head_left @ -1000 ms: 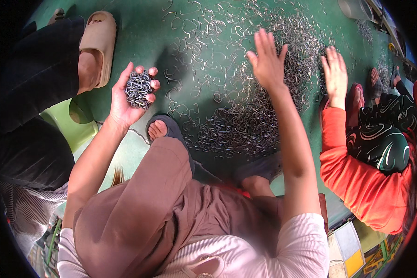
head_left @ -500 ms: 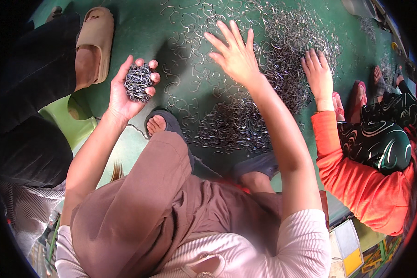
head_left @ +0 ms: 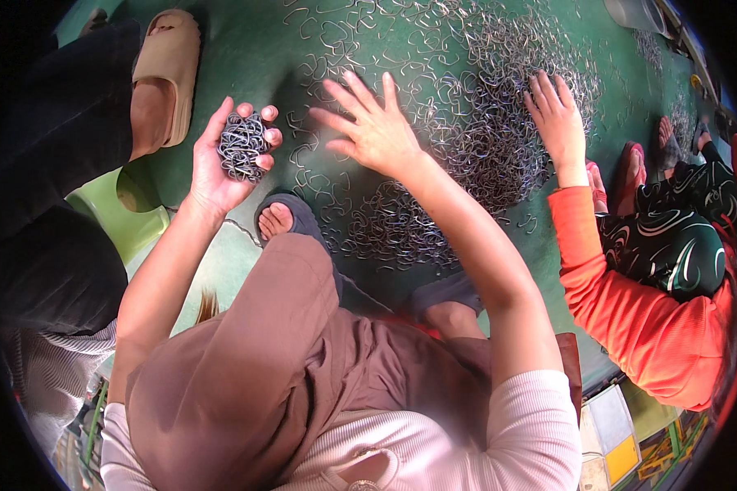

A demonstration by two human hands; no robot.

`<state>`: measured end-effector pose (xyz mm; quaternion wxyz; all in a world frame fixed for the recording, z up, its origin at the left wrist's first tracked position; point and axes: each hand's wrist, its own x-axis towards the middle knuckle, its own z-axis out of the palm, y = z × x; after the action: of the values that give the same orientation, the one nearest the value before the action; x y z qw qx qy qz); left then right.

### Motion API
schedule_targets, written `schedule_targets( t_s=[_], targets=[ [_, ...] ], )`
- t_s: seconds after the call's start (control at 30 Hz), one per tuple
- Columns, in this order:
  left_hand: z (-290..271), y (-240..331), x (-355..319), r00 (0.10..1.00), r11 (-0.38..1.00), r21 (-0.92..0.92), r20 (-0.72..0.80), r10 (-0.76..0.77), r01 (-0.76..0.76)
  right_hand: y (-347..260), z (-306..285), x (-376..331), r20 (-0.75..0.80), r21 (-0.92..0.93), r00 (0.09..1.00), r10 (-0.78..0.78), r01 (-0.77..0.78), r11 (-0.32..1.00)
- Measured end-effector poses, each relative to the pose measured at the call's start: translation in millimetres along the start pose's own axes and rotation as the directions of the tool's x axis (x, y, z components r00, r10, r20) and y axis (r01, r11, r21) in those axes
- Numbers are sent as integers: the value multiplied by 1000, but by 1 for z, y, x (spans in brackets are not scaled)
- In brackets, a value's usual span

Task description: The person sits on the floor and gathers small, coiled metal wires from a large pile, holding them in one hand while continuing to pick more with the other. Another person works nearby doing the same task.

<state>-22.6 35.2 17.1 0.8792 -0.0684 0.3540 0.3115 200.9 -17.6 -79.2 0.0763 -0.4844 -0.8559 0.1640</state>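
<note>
My left hand [head_left: 210, 172] is turned palm up with its fingers curled round a clump of bent wire pieces [head_left: 242, 147], dark grey and tangled together. To the right, my right hand [head_left: 378, 135] hangs palm down over the green floor, fingers spread, holding nothing that I can see. Beneath and around it lie loose curved wire pieces [head_left: 340, 135], thinly scattered. A dense heap of the same shiny wire pieces [head_left: 499, 139] spreads beyond my right forearm, and part of it is hidden by that arm.
A co-worker's hand [head_left: 558, 123] in an orange sleeve [head_left: 614, 319] rests at the heap's right edge. At left are another person's beige slide sandal [head_left: 168, 78] and a light green plastic stool [head_left: 131, 225]. My sandalled foot [head_left: 277, 219] stands near the wire pieces.
My right hand has moved left and toward me, over the sparser wire pieces. The co-worker's hand has shifted slightly away from me. My left hand stays nearly still with its clump.
</note>
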Motion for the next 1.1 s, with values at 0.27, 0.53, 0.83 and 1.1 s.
schedule_targets(
  t_s=[0.27,0.53,0.83,1.1],
  targets=[
    [-5,4,-4,1000,1000,-7,-6,16,-17,19,-24,-43,-39,49,989,143,-141,989],
    [-3,3,2,998,1000,-6,55,-23,24,32,-28,-121,150,37,989,17,-22,999],
    [2,1,0,1000,1000,-2,19,-14,14,13,-28,-122,40,114,989,145,-149,982],
    [2,0,0,999,1000,-6,46,-23,23,25,-24,-101,-115,98,911,397,-387,917]
  ],
)
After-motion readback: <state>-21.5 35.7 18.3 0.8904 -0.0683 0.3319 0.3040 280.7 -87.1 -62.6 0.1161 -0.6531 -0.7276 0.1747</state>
